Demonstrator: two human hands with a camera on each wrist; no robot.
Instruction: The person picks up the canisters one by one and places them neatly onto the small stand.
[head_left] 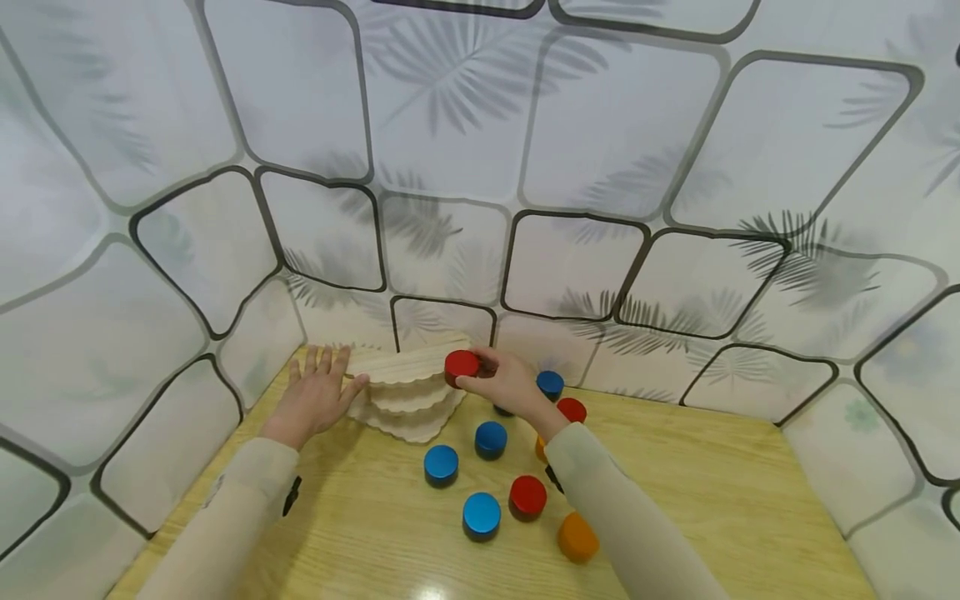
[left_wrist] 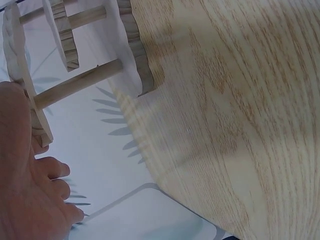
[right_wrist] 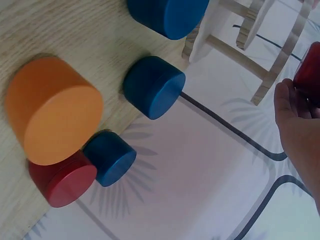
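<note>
- Leaf-patterned backdrop (head_left: pixel 585 125): it rises behind your work and along both sides.
- Wood-grain counter (head_left: pixel 720 483): by my count nine cylinders rest here, some partly hidden by your right arm. With only one lifted, the work looks to be at an early stage, and those nine seem left to handle.
- Three-tiered scalloped wooden stand (head_left: pixel 401 367): it is near the back left corner, its tiers joined by dowels (left_wrist: pixel 79 84). You have no cylinder visibly released on a tier, so the placing does not look done.
- Left grip (head_left: pixel 315 400): your arm reaches forward, fingers spread and extended, thumb touching the left end of the top tier. It clasps nothing; you appear to be steadying the stand.
- Right grip (head_left: pixel 510 385): your arm stretches forward over the loose cylinders, with thumb and fingers clamped on the held red cylinder (head_left: pixel 461 367).
- That held red cylinder is at the right end of the top tier; you cannot tell here whether its base touches the wood.
- Loose cylinders: you have five blue cylinders (head_left: pixel 441 461), two red ones (head_left: pixel 527 495) and two orange ones (head_left: pixel 578 537), scattered in front and right of the stand.
</note>
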